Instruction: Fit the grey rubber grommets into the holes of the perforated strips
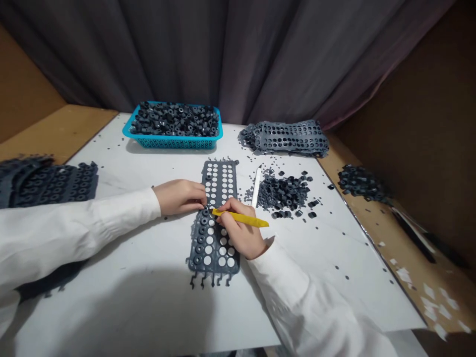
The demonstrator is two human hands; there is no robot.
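Note:
A dark grey rubber sheet [216,250] with rows of round holes lies lengthwise before me, white showing through the holes. Along its lower left column sit several black ring-shaped pieces [201,239], and another is higher up. My left hand [183,196] is at the sheet's left edge, its fingers pinched together just above the topmost ring of that column; whatever they hold is hidden. A slim yellow pen-like tool [245,218] is gripped in my right hand [241,230], over the middle of the sheet. Its dark tip points left, close to the rings and my left fingertips.
Behind stands a blue basket [174,143] full of black rings. Stacked perforated sheets [293,138] lie at back right, more sheets [55,183] at left. A white pen-like tool [256,187] rests beside a pile of loose black pieces [288,191]. Paper scraps [429,292] lie far right.

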